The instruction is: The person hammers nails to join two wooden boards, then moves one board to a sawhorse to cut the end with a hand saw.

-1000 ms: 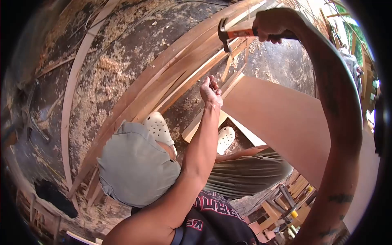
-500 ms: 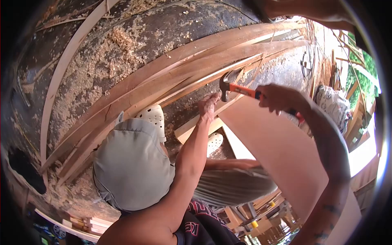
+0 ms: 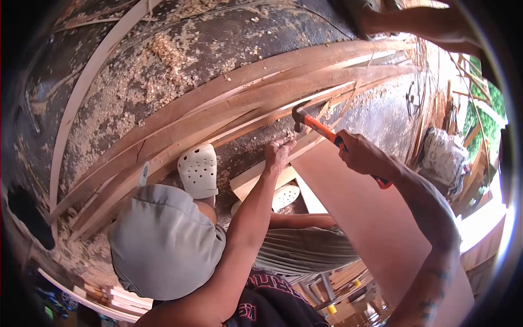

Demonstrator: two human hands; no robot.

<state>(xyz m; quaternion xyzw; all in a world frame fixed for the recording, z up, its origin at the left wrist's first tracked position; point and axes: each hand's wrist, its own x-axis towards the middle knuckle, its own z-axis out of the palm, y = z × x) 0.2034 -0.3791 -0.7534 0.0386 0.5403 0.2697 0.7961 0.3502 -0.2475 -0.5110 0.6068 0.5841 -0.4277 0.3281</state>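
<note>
My left hand (image 3: 279, 153) is closed in a pinch at the edge of a large smooth wooden panel (image 3: 359, 196). Whatever its fingertips hold is too small to make out. A pale wooden strip (image 3: 248, 181) runs along under that panel edge. Wrapped round the orange and black handle of a claw hammer (image 3: 320, 127) is my right hand (image 3: 364, 155). The dark hammer head is just beyond my left fingertips, slightly above them in the picture.
Long wooden planks (image 3: 234, 106) lie on the dark floor among wood shavings (image 3: 169, 54). My cream clog (image 3: 197, 170) is beside them, near my grey-clad knee (image 3: 166, 242). Another person's leg (image 3: 419, 24) shows at top right. A pale bundle (image 3: 444, 155) sits at the right.
My right hand and the hammer have shifted a little left, and the handle's end now shows past my hand. My left hand stays at the panel edge. The view has shifted slightly.
</note>
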